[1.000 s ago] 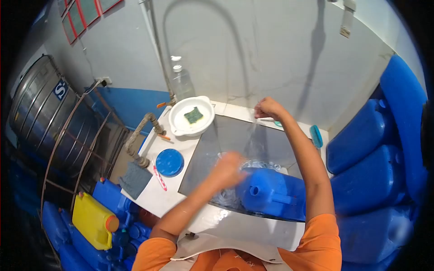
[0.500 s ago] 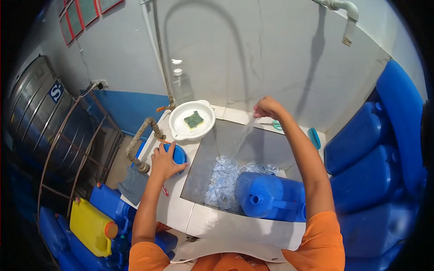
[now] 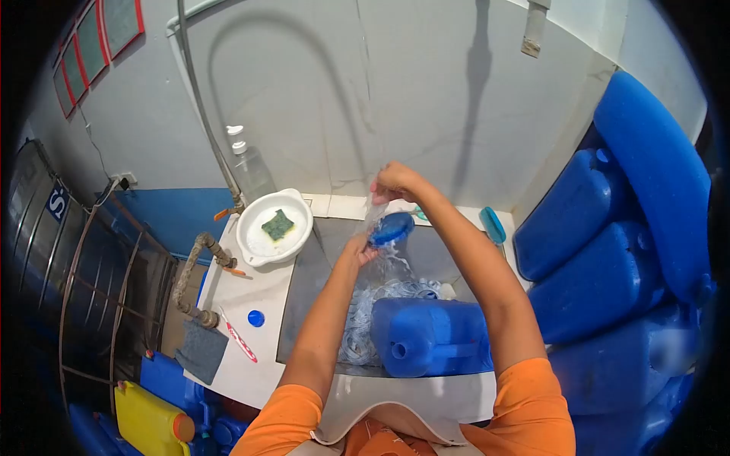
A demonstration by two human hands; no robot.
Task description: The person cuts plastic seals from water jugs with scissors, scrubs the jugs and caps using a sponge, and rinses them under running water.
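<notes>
Over the sink [image 3: 312, 304], my left hand [image 3: 362, 249] grips a round blue lid [image 3: 391, 228] by its edge, and water runs off it. My right hand [image 3: 394, 182] is closed just above the lid, around what looks like a clear hose with water coming from it. Below, a blue jug [image 3: 430, 334] lies on its side in the sink, its mouth facing me. Pale bluish coiled material [image 3: 357, 327] lies beside and behind the jug. A small blue cap [image 3: 256, 318] and a pink-and-white toothbrush [image 3: 242, 338] rest on the left counter.
A white basin [image 3: 247, 247] with a green sponge [image 3: 277, 225] stands at the back left, near a pump bottle [image 3: 253, 173]. Pipes with orange-handled valves rise at left. Blue containers [image 3: 585, 266] are stacked at right; a yellow jug [image 3: 152, 418] is at lower left. A teal brush [image 3: 493, 226] lies behind.
My left hand has carried the blue lid from the left counter to the water over the sink. A small blue cap now shows on the counter. The camera view has shifted.
</notes>
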